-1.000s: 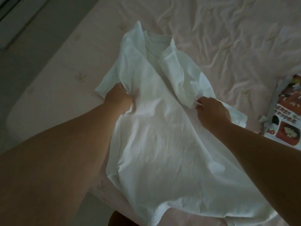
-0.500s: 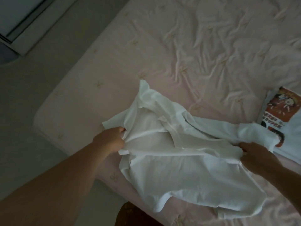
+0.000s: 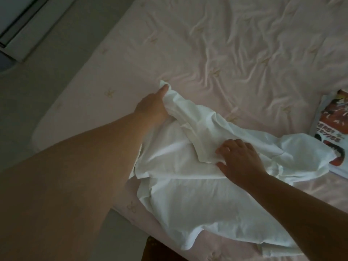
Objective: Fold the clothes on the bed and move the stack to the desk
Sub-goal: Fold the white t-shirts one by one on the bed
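Left grip (image 3: 152,108) clenched on a bunched far corner of the shirt (image 3: 188,178), drawing it out to spread it; right grip (image 3: 239,162) released, fingers spread flat on the middle cloth, likely pinning it while the corner is pulled. Lies rumpled at the near edge of the bed (image 3: 216,53), long axis roughly near to far, hem nearest. Printed garment (image 3: 327,129) just beside, to the right.

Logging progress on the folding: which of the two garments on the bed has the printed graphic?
The garment at the bed's right edge, with a red cartoon print. The plain white shirt has none; the left hand grips it, the right hand presses it.
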